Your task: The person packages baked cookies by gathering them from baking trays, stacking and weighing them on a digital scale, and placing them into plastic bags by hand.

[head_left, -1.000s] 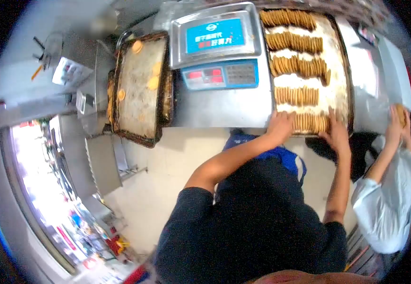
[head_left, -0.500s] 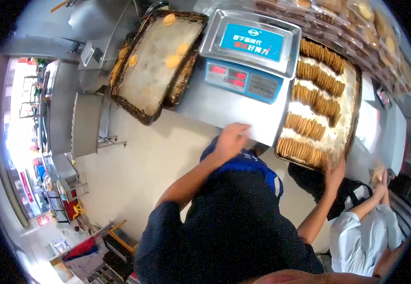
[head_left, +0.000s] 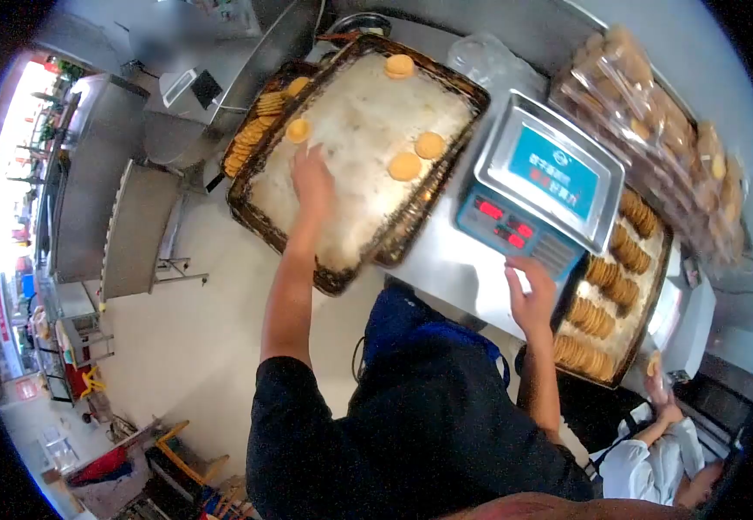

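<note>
My left hand (head_left: 311, 180) reaches over a dark-edged baking tray (head_left: 355, 204), fingers stretched out just below a round yellow cookie (head_left: 298, 131). No cookie shows in its fingers. Several such cookies lie on this tray, one near the far edge (head_left: 399, 66) and a pair (head_left: 405, 166) on the right side. My right hand (head_left: 531, 295) hovers by the front of a digital scale (head_left: 515, 227), thumb and fingers apart with nothing seen between them. The scale has a steel pan and lit red digits.
Rows of brown cookies (head_left: 591, 317) fill a second tray (head_left: 619, 368) right of the scale. Packed bags (head_left: 654, 113) are piled behind it. More cookies (head_left: 251, 143) sit on a tray under the left one. At the lower right a co-worker's hands (head_left: 667, 407) hold something pale.
My left hand has moved left and forward over the tray. My right hand has left the cookie rows and come toward the scale. The view has turned to the left.
</note>
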Action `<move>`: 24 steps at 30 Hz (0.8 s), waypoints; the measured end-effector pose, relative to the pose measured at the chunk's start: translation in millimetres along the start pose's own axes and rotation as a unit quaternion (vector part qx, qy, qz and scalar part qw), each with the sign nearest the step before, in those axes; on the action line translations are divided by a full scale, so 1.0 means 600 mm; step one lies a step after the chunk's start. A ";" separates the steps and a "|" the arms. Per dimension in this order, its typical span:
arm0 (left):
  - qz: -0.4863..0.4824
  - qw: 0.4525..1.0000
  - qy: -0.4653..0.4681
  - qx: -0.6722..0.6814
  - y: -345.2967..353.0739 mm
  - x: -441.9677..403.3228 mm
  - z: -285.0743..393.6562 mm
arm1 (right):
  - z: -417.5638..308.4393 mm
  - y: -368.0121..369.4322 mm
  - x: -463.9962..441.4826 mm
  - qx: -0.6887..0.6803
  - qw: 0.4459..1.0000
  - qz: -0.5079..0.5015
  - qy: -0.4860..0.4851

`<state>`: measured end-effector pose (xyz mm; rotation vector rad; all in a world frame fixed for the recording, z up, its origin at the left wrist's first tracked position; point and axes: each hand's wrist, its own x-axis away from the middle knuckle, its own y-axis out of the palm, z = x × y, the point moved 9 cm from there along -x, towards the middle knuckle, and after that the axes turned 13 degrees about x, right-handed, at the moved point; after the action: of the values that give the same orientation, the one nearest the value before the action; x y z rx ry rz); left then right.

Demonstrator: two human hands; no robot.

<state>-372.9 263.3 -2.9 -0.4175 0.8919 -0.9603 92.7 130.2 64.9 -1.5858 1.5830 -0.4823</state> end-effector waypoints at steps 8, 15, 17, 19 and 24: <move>-0.057 0.992 -0.060 -0.094 -0.100 -0.099 -0.120 | -0.208 0.165 -0.290 0.025 0.994 -0.077 -0.070; -0.021 0.946 -0.219 -0.236 -0.198 -0.010 -0.270 | -0.213 0.303 -0.287 0.074 0.978 -0.132 -0.143; 0.021 0.955 -0.195 -0.223 -0.214 -0.011 -0.265 | -0.236 0.324 -0.310 0.069 0.975 -0.132 -0.165; 0.033 0.969 -0.190 -0.157 -0.219 -0.007 -0.274 | -0.261 0.351 -0.345 0.043 0.963 -0.173 -0.203; -0.064 0.913 -0.394 -0.090 -0.236 0.014 -0.334 | -0.350 0.425 -0.474 0.050 0.946 -0.160 -0.279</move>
<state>-606.7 194.2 -30.8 -0.9499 0.2105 -0.7258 -267.2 375.9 73.0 -1.7147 0.8687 -0.2414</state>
